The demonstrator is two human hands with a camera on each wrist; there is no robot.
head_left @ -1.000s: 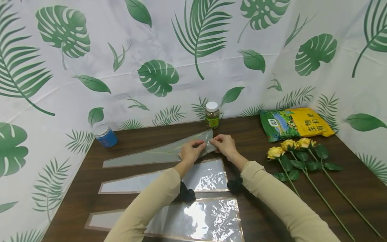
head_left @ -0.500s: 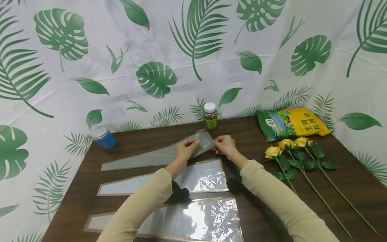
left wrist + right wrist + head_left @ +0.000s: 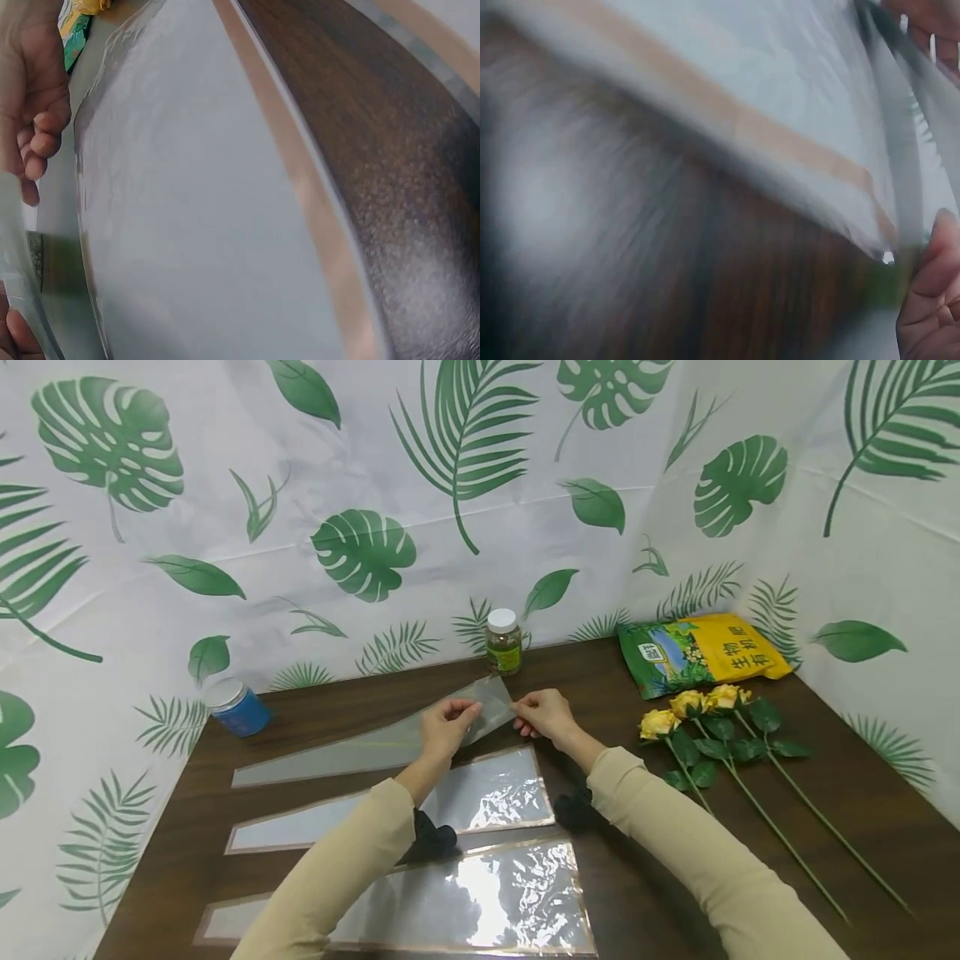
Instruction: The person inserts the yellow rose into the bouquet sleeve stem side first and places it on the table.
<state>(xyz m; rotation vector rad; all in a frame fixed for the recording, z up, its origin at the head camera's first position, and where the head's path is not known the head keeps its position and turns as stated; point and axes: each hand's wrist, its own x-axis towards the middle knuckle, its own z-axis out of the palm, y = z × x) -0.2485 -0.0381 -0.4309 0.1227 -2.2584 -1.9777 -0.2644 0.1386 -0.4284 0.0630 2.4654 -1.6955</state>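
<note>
A long tapered clear plastic flower sleeve lies farthest back of three on the dark table, its wide end lifted. My left hand pinches that end between thumb and fingers. My right hand pinches its right corner, other fingers curled. Between the hands the see-through film is spread fairly flat. A thin yellow-green line shows along the sleeve. In the right wrist view the sleeve's tan border is blurred and fingers appear at the right edge.
Two more tapered sleeves lie nearer, a middle one and a front one. A white-capped jar stands behind the hands, a blue jar at left. At right are a yellow-green bag and three yellow roses.
The hands have moved apart, the left drawing back leftward. The sleeve's end has gone from crumpled between them to spread out flat. The head view has shifted slightly to the right.
</note>
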